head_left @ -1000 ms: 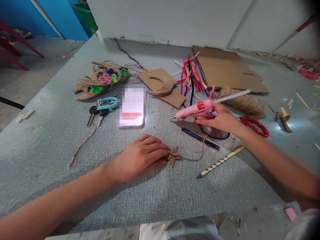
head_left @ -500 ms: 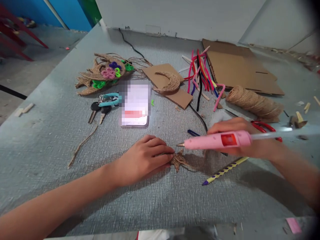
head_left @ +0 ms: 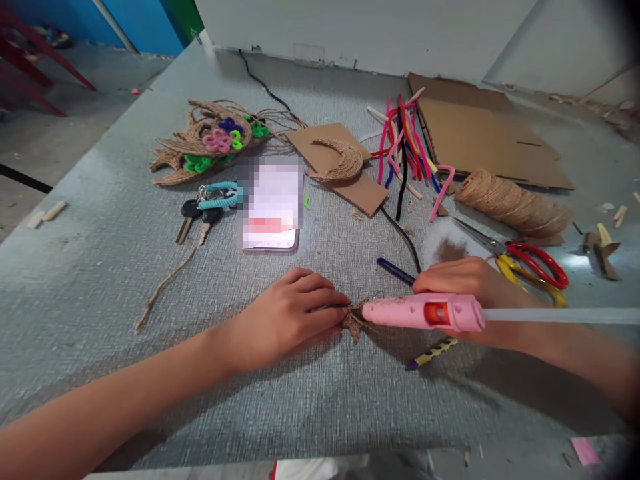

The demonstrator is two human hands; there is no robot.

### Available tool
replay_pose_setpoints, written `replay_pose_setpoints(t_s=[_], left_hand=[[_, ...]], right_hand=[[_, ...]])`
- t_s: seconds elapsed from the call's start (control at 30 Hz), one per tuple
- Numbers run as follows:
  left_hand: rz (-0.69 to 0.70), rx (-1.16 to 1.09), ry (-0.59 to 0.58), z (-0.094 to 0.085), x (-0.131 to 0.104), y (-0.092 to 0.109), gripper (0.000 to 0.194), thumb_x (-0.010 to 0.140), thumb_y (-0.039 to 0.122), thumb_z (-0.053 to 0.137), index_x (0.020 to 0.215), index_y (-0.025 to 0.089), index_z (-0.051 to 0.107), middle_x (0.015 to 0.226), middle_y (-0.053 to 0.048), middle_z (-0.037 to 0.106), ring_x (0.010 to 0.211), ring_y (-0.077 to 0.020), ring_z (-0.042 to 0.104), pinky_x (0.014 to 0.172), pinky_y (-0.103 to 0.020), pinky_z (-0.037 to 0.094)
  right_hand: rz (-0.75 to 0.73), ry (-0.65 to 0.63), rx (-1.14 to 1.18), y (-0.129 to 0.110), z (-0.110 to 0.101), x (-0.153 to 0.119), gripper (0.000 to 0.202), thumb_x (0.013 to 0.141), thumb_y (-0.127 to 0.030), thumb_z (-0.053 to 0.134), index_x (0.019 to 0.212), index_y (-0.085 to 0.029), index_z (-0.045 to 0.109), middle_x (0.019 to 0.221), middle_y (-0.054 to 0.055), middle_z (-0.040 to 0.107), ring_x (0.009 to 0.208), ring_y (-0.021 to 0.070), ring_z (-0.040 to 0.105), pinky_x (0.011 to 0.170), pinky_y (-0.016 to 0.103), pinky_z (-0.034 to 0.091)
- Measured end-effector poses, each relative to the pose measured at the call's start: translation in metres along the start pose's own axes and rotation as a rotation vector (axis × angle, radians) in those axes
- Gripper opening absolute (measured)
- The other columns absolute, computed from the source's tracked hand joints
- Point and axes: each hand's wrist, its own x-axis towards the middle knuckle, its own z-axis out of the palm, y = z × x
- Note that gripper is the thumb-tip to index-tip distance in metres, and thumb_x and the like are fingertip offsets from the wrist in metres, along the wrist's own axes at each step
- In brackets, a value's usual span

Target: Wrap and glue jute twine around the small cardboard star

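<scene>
Near the front middle of the table lies a small star-shaped twine piece [head_left: 354, 325]. My left hand [head_left: 295, 317], fingers together, grips its left side and presses it to the tabletop. A pink glue gun [head_left: 410, 312] with a clear glue stick out of its back is in my right hand [head_left: 465, 283], whose fingers are wrapped round it, partly hidden behind the gun. The gun's front end is over the twine star, and its tip is hidden there. Under the right hand lie a dark blue pen [head_left: 395, 271] and a yellow pencil [head_left: 433, 355].
Behind the hands lie a phone [head_left: 273, 207], keys [head_left: 190, 210], twine shapes with fuzzy flowers [head_left: 217, 141], cardboard with a twine crescent [head_left: 345, 163] and pipe cleaners [head_left: 400, 147]. At the right are a twine roll [head_left: 510, 203], scissors [head_left: 537, 263] and a large cardboard sheet [head_left: 490, 133].
My right hand has moved the glue gun down and left, bringing its front end onto the twine star. The scissors now show more fully. My left hand stays in place.
</scene>
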Motion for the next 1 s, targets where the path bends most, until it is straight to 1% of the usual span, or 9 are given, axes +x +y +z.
replay_pose_setpoints(t_s=[0.17,0.3,0.4,0.53,0.63,0.8,0.9,0.97,1.0], left_hand=[[-0.007,-0.013,0.001,-0.001,0.001,0.001,0.02,0.093,0.026,0.048,0.101,0.016,0.063,0.107,-0.002,0.067,0.094,-0.0182,0.057,0.082,-0.032,0.042],[-0.011,-0.009,-0.001,-0.002,0.001,0.001,0.019,0.093,0.026,0.048,0.101,0.016,0.063,0.107,-0.003,0.067,0.094,-0.0181,0.057,0.083,-0.032,0.042],[-0.013,-0.005,0.003,-0.002,0.001,0.001,0.019,0.093,0.026,0.049,0.1,0.016,0.063,0.106,-0.003,0.067,0.093,-0.0181,0.057,0.082,-0.032,0.042],[-0.014,0.0,-0.004,-0.001,0.001,0.001,0.02,0.093,0.026,0.047,0.1,0.017,0.063,0.106,-0.004,0.066,0.093,-0.0181,0.057,0.082,-0.032,0.043],[-0.027,-0.008,-0.019,-0.001,0.001,0.001,0.02,0.093,0.027,0.047,0.1,0.017,0.063,0.107,-0.005,0.065,0.094,-0.0181,0.056,0.082,-0.032,0.043],[-0.046,-0.036,-0.046,0.0,0.0,0.001,0.018,0.093,0.027,0.048,0.1,0.018,0.062,0.106,-0.005,0.064,0.094,-0.0179,0.056,0.083,-0.033,0.043],[-0.043,-0.039,-0.033,0.0,0.0,0.001,0.016,0.092,0.026,0.049,0.099,0.018,0.062,0.104,-0.005,0.065,0.093,-0.0178,0.056,0.083,-0.034,0.042],[-0.042,-0.043,-0.034,0.0,0.0,0.001,0.017,0.093,0.026,0.048,0.1,0.018,0.061,0.105,-0.005,0.064,0.093,-0.0178,0.056,0.083,-0.034,0.042],[-0.043,-0.047,-0.039,0.0,-0.001,0.001,0.017,0.093,0.025,0.048,0.101,0.018,0.061,0.106,-0.005,0.064,0.094,-0.0178,0.056,0.084,-0.033,0.042]], right_hand=[[0.035,-0.049,-0.055,-0.004,-0.003,-0.001,0.011,0.076,-0.02,0.05,0.066,-0.018,0.047,0.054,-0.004,0.046,0.047,0.0088,0.039,0.048,0.023,0.021],[0.07,-0.091,-0.073,-0.008,-0.008,0.001,0.014,0.077,-0.021,0.046,0.064,-0.018,0.045,0.053,-0.003,0.046,0.046,0.0091,0.04,0.047,0.024,0.02],[0.127,-0.146,-0.067,-0.015,-0.016,0.005,0.018,0.078,-0.022,0.043,0.06,-0.018,0.042,0.052,-0.002,0.046,0.046,0.0093,0.04,0.047,0.025,0.021],[0.23,-0.212,-0.116,-0.024,-0.028,0.012,0.02,0.076,-0.019,0.045,0.057,-0.018,0.04,0.05,-0.002,0.045,0.044,0.0082,0.038,0.048,0.026,0.018],[0.253,-0.208,-0.172,-0.028,-0.034,0.018,0.023,0.077,-0.021,0.047,0.055,-0.018,0.04,0.047,-0.004,0.04,0.041,0.0069,0.03,0.048,0.027,0.014],[0.142,-0.133,-0.223,-0.034,-0.038,0.033,0.026,0.076,-0.022,0.051,0.052,-0.019,0.042,0.043,-0.004,0.033,0.04,0.0072,0.021,0.05,0.029,0.011],[0.116,-0.12,-0.266,-0.036,-0.049,0.039,0.03,0.076,-0.025,0.052,0.049,-0.018,0.041,0.041,-0.003,0.032,0.041,0.007,0.017,0.049,0.029,0.011],[0.114,-0.103,-0.232,-0.032,-0.062,0.04,0.031,0.08,-0.026,0.05,0.051,-0.018,0.045,0.043,-0.004,0.036,0.041,0.0064,0.022,0.047,0.027,0.015],[0.128,-0.076,-0.182,-0.028,-0.068,0.039,0.028,0.081,-0.027,0.051,0.054,-0.018,0.049,0.047,-0.004,0.042,0.042,0.006,0.029,0.047,0.025,0.02]])
